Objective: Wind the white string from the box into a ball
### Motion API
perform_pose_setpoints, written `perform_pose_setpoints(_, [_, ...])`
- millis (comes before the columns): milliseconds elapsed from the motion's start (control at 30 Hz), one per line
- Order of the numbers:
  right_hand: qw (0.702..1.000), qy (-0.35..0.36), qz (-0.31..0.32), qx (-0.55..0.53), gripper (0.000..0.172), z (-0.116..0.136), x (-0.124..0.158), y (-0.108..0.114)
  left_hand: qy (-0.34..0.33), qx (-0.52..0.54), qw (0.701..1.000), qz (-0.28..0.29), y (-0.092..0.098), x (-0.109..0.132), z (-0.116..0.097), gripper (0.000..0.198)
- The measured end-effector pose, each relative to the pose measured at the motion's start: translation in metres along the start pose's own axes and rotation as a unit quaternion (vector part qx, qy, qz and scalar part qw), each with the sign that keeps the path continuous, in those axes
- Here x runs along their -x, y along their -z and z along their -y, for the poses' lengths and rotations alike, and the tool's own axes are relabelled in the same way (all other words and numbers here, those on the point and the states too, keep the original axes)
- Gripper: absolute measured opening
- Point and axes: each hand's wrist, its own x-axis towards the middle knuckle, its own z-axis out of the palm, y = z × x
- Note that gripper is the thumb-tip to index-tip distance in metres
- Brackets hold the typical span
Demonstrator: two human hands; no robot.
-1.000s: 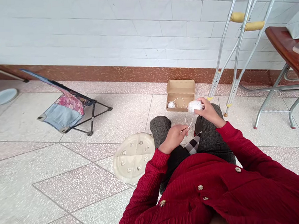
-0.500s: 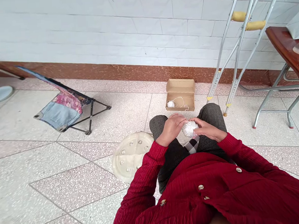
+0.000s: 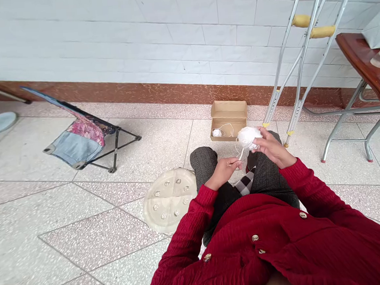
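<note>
While the right hand [image 3: 273, 147] clasps a yarn ball [image 3: 247, 137], left hand [image 3: 223, 171] pinching its strand [image 3: 241, 154], the box [image 3: 228, 112] seemingly holds thread [image 3: 218, 132].

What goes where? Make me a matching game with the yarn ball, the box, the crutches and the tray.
Things:
1 yarn ball
2 box
3 crutches
4 tray

Places:
A leaning on the wall
B held in the right hand
C flat on the floor beside the left knee
D open on the floor, near the wall

Pairs: 1-B, 2-D, 3-A, 4-C
</note>
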Motion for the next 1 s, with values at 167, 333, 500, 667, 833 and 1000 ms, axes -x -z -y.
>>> perform_pose_setpoints(167, [0.927,0.085,-0.159,0.328,0.064,-0.037,-0.024,0.018,-0.037,-0.068,0.997,0.025,0.001,0.009,-0.018,0.038])
perform_pose_setpoints(333, [0.953,0.003,-0.050,0.299,0.059,-0.082,-0.012,0.017,-0.067,-0.140,0.987,-0.034,0.029,0.001,-0.027,0.033])
perform_pose_setpoints(500, [0.982,-0.091,0.108,0.125,0.064,-0.076,0.003,0.014,-0.093,-0.141,0.985,-0.028,0.041,-0.009,-0.037,0.029])
perform_pose_setpoints(667, [0.971,-0.133,0.196,-0.019,0.062,-0.051,0.016,0.015,-0.078,-0.053,0.993,-0.070,0.040,-0.011,-0.039,0.031])
perform_pose_setpoints(833, [0.955,-0.145,0.234,-0.111,0.068,-0.040,0.019,0.013,-0.006,0.014,0.996,-0.091,0.033,-0.014,-0.018,0.035])
perform_pose_setpoints(1000, [0.978,-0.066,0.153,-0.128,0.068,-0.024,0.006,0.006,0.010,0.062,0.997,-0.050,0.015,-0.010,-0.007,0.051])
